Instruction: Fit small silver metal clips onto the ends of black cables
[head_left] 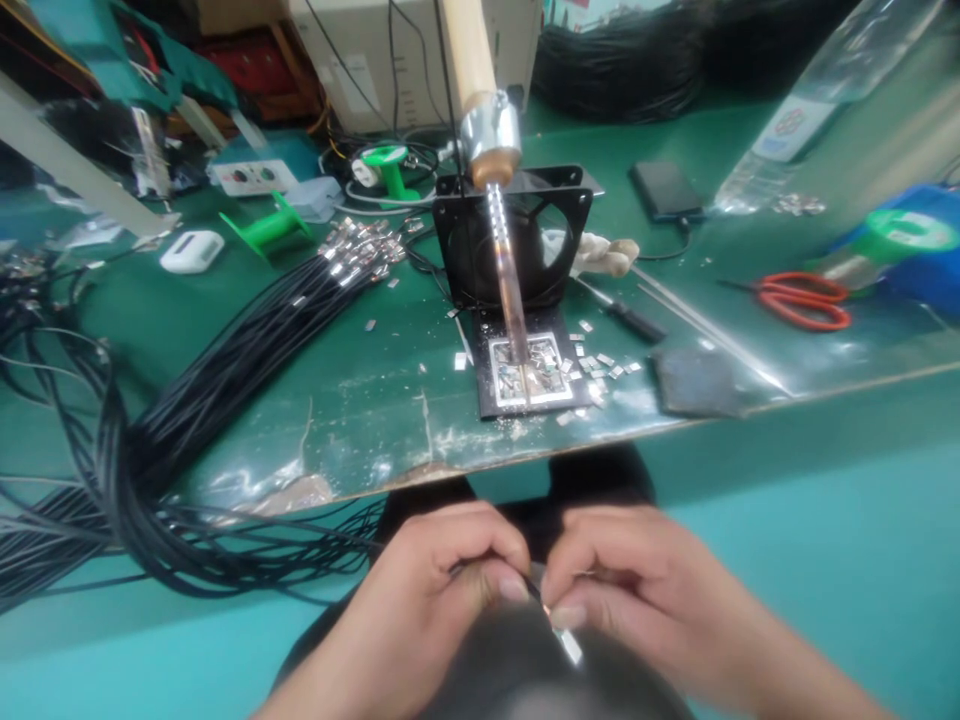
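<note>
Just in front of the green-topped workbench point(375, 385), the left hand point(450, 560) pinches a thin black cable point(534, 591) between thumb and curled fingers; the right hand point(634, 570) grasps the same cable near its end, where a small flat silvery connector point(571, 647) juts beneath the thumb. Beyond, a wooden-handled soldering iron point(491, 140) points down over a white-rimmed square tray point(493, 374), right of a thick bundle of black cables point(232, 350)

your left hand point(469, 570) and right hand point(619, 580) pinch a thin black cable point(535, 591) with a shiny metal end point(571, 646) over your lap point(525, 670), while on the green bench point(367, 390) a soldering iron point(493, 150) points down before a black fan point(471, 250).
</note>
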